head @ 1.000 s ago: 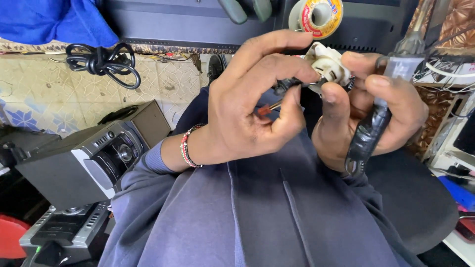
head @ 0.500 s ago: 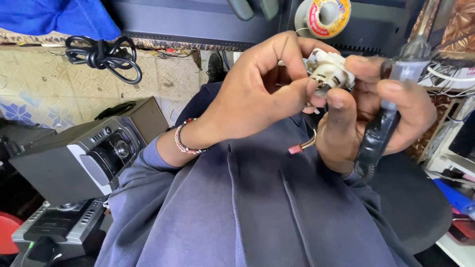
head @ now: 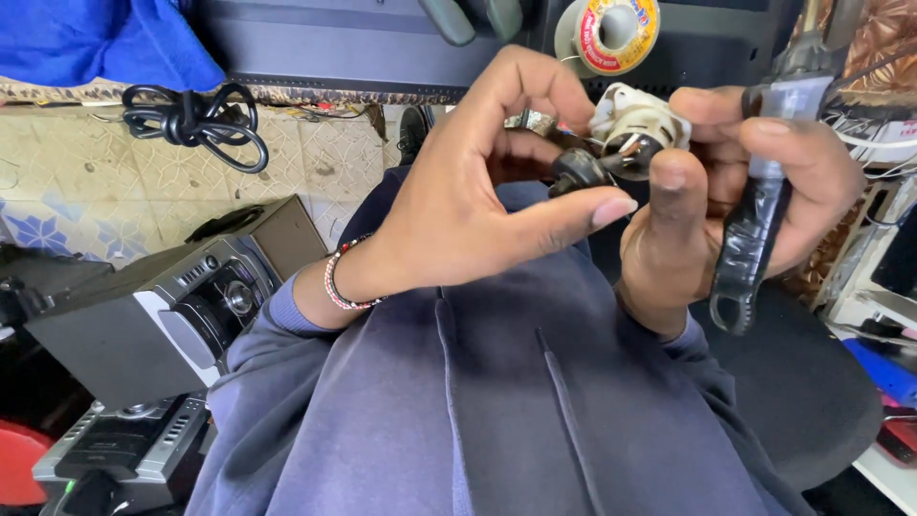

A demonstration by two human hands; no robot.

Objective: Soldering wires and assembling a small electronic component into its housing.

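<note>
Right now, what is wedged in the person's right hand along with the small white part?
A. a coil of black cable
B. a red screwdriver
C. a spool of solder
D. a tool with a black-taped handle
D: the right hand grips the tool with a black-taped handle against the palm while its fingertips pinch the small white part.

Dark navy clothing, bare hands, one beaded wristband

The person wears a navy long-sleeved top (head: 535, 420) with pressed creases down the front; both cuffs sit at the wrists. A red-and-white beaded bracelet (head: 340, 283) circles the left wrist, at 9 o'clock from the left hand (head: 468, 205).
</note>
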